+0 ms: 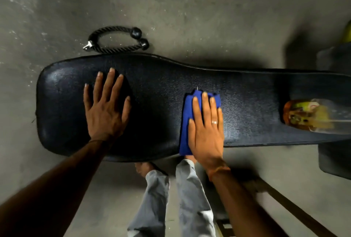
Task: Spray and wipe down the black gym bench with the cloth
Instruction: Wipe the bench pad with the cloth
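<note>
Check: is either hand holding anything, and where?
Neither grips. The right hand presses flat on the blue cloth; the left hand lies bare on the bench.

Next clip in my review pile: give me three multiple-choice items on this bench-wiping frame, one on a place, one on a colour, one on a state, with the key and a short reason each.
1. Where does the spray bottle lie?
A. On the floor beside the rope handle
B. On the bench, at the right end
C. In the left hand

2. What colour is the cloth?
A. Blue
B. White
C. Red

3. How is the left hand?
A. Clenched round the bottle
B. Lifted clear of the bench
C. Flat and open on the bench pad

Key:
1 B: the bottle rests on its side on the black bench, right of the right hand.
2 A: blue fabric shows under and beside the right hand.
3 C: its fingers are spread, palm down, on the wide end of the pad, holding nothing.
</note>
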Demonstrator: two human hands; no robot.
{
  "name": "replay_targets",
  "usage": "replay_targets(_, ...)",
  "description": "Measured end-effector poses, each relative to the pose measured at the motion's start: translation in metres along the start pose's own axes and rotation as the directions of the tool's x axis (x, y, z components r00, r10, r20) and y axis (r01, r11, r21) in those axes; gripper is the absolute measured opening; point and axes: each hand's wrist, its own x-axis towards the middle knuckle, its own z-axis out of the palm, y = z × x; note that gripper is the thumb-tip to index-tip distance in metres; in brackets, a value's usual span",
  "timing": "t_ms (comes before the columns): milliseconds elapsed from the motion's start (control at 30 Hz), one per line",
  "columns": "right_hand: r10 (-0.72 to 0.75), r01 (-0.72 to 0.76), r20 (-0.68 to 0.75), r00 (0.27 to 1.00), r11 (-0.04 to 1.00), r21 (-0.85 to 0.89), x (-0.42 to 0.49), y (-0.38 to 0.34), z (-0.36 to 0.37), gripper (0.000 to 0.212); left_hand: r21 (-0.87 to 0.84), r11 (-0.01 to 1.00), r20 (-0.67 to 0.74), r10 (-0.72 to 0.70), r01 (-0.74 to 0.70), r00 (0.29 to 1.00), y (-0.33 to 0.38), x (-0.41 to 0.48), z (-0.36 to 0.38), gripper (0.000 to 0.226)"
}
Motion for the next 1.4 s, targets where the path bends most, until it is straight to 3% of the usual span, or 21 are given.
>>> replay_targets(167, -0.083, 0.083, -0.050, 0.995, 0.997, -0.006, 0.047, 0.021, -0.005, 0.062, 0.009, 1.000, -0.003, 0.001, -0.001, 1.000, 0.000, -0.001, 0.001, 0.065)
replay_targets(300, 0.014, -0.007, -0.110, 0.994, 0.998, 0.070, 0.125, 0.027, -0.012, 0.058, 0.047, 0.999, -0.002, 0.008, -0.008, 1.000, 0.002, -0.001, 0.003, 0.066)
replay_targets(400, 0.029, -0.021, -0.110, 0.993, 0.997, 0.068, 0.104, 0.030, -0.010, 0.059, 0.060, 0.998, 0.002, 0.009, -0.009, 1.000, 0.003, -0.001, 0.002, 0.066)
replay_targets(567, -0.047, 0.047, 0.007, 0.999, 0.999, 0.027, -0.011, 0.050, 0.001, 0.064, 0.094, 0.995, 0.015, 0.015, -0.016, 1.000, 0.006, -0.001, 0.002, 0.070)
replay_targets(800, -0.062, 0.066, -0.059, 0.996, 0.994, 0.082, 0.072, 0.053, -0.009, 0.061, 0.058, 0.998, 0.063, -0.005, 0.001, 0.998, 0.013, 0.000, 0.008, 0.073)
replay_targets(900, -0.003, 0.012, -0.074, 0.997, 0.993, 0.116, 0.108, 0.047, -0.013, 0.060, 0.058, 0.998, 0.084, 0.016, -0.020, 0.996, 0.042, 0.005, 0.011, 0.076)
replay_targets(1033, -0.023, 0.028, -0.047, 0.999, 0.994, 0.109, 0.058, 0.057, -0.009, 0.061, 0.037, 0.978, 0.119, 0.202, -0.207, 0.972, 0.132, 0.029, 0.032, 0.064)
replay_targets(1167, -0.088, 0.087, 0.010, 0.996, 0.993, 0.078, 0.005, 0.080, 0.000, 0.064, 0.072, 0.993, 0.083, 0.091, -0.097, 0.992, 0.186, 0.041, 0.051, 0.061)
replay_targets(1400, -0.049, 0.059, -0.070, 0.996, 0.988, 0.145, 0.087, 0.077, -0.010, 0.060, 0.110, 0.990, 0.042, 0.085, -0.089, 0.996, 0.188, 0.039, 0.057, 0.065)
